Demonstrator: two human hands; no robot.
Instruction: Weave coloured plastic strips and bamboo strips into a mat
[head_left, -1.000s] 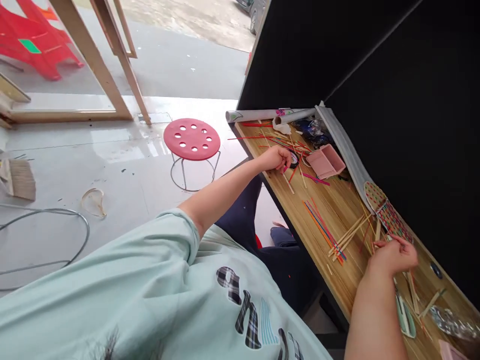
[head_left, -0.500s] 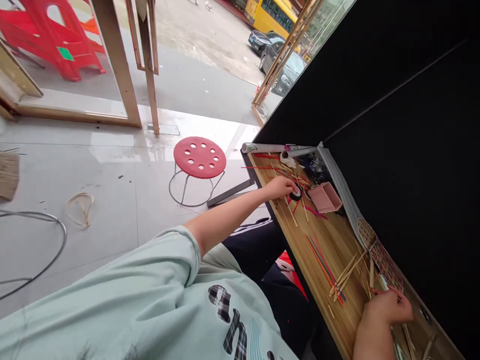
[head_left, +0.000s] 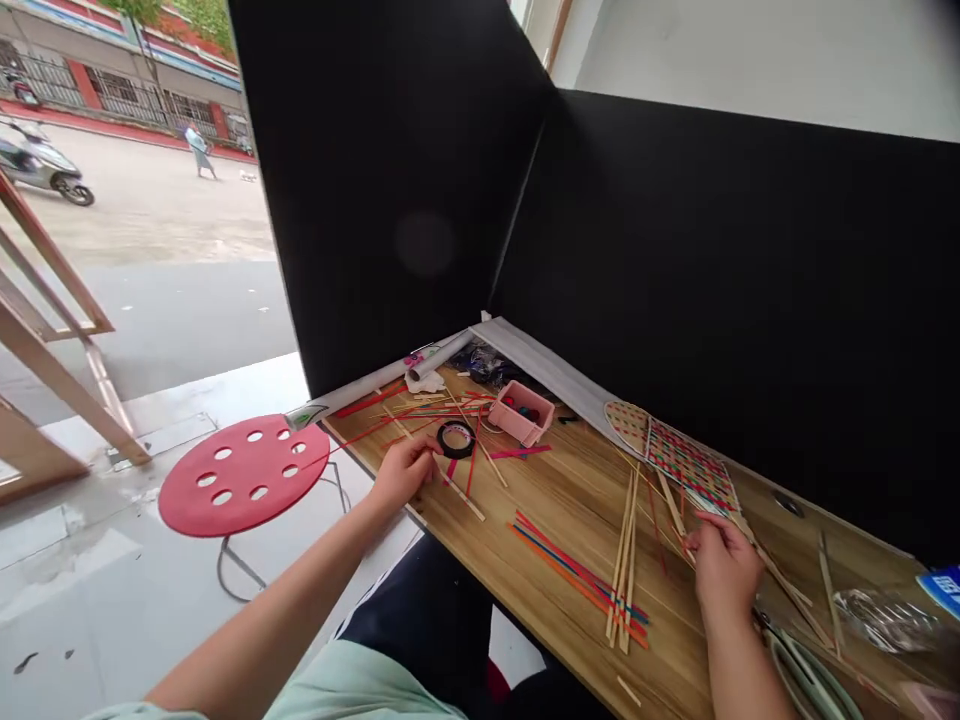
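Observation:
My left hand [head_left: 405, 472] reaches over the left end of the table, thumb and fingers pinched at the near-left edge of a roll of black tape [head_left: 456, 440]. Thin bamboo and red strips lie around and under the roll. Low on the right, my right hand [head_left: 724, 562] is closed in a pinch among thin strips; what its fingertips hold is too small to make out. Between my hands, pale bamboo strips [head_left: 624, 560] cross a bundle of red, blue and orange strips [head_left: 566, 565]. A woven fan-shaped piece [head_left: 690, 462] lies beyond my right hand.
A pink plastic box [head_left: 523, 413] with small items stands behind the tape. White rolls [head_left: 375, 385] lie along the black partition [head_left: 712, 270]. Scissors [head_left: 806, 670] and a clear plastic bottle [head_left: 874, 615] are at the right. A red stool [head_left: 244, 475] stands left of the table [head_left: 555, 510].
My view has swung right and up toward the table and partition. My left hand stays at the tape roll. My right hand remains pinched over the strips at the table's right side.

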